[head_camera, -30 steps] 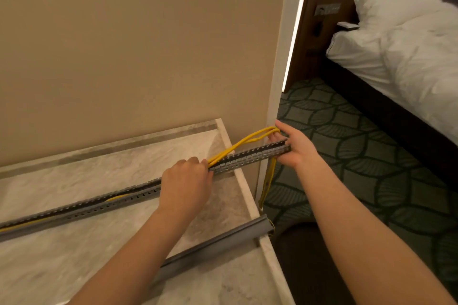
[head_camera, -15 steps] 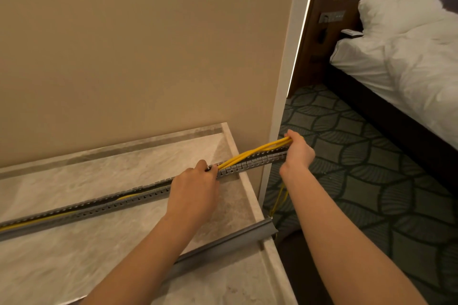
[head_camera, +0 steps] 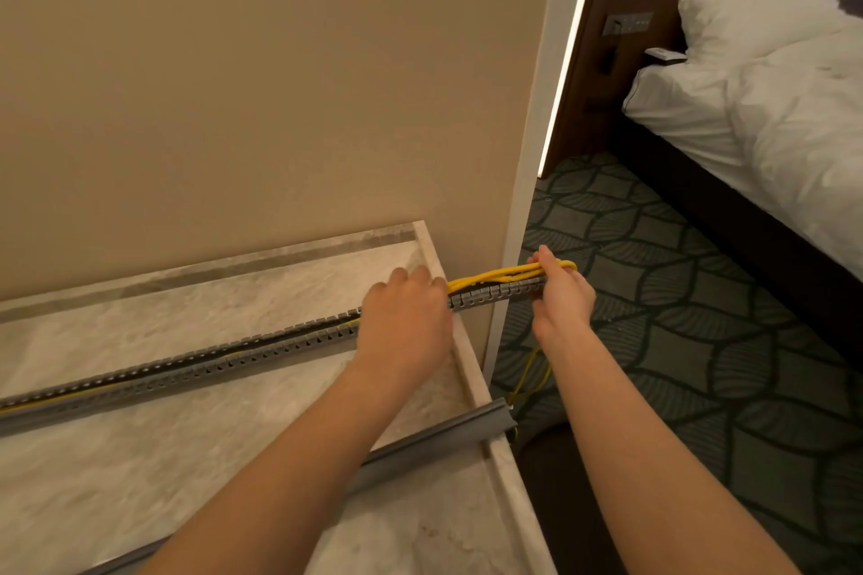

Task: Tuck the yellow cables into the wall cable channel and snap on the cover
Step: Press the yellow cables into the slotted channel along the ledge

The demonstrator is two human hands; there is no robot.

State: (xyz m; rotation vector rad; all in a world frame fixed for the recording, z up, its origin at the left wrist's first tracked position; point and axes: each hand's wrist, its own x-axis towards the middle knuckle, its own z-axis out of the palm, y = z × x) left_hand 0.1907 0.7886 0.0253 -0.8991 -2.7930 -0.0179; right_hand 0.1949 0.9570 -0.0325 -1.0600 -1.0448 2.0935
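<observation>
- Yellow cables (head_camera: 495, 278) lie partly inside a long grey slotted cable channel (head_camera: 210, 367). A thin line of yellow shows in the channel at the far left. Between the two hands the bundle rises just above the slotted walls.
- The cable channel lies across a pale marble counter (head_camera: 140, 458), running from the near left to the far right. Its right end juts past the counter's right edge, over the floor.
- The left hand (head_camera: 404, 332) is palm down over the channel near the counter's right edge. Its fingers curl over the far side of the channel and grip it.
- The right hand (head_camera: 562, 294) is at the channel's free end. Its fingers curl over the top and clamp the yellow cables against the channel.
- Past the right hand the cables loop over and hang down towards the floor.
- The grey cover (head_camera: 439, 432) lies on the counter nearer the person, apart from the channel. Its right tip overhangs the counter's edge.
- A beige wall (head_camera: 233, 84) stands behind the counter.
- To the right are a dark leaf-patterned carpet (head_camera: 700, 341) and a bed (head_camera: 770, 107) with white bedding.
</observation>
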